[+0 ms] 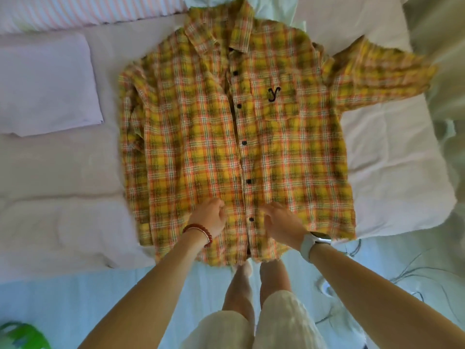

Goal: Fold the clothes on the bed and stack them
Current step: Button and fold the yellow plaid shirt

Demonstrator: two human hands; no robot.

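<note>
Lying at the 9 o'clock side of the bed (392, 157), a folded lilac cloth (45, 84) rests flat on the pale cover, well apart from the shirt; a striped pink-and-white fabric (75, 13) runs along the 11 o'clock edge, and a green object (22, 336) shows at 7 o'clock, too blurred to identify. At centre, the yellow plaid shirt (201, 134) lies spread front-up and buttoned, collar toward 12 o'clock, hem toward 6 o'clock; its near sleeve is folded along the body at 9 o'clock. The left hand (210, 217), with a red bead bracelet (197, 233) at the wrist, rests on the lower front with fingers curled loosely; whether it pinches cloth cannot be told. Just right of the button placket (242, 142), the right hand (281, 222), wearing a white watch (315, 241), presses on the fabric with fingers straight and spread. A chest pocket (276, 99) bears a dark letter "y". The other sleeve (382, 71) extends toward 2 o'clock. Thin cables (357, 250) lie on the floor at 4 o'clock.
</note>
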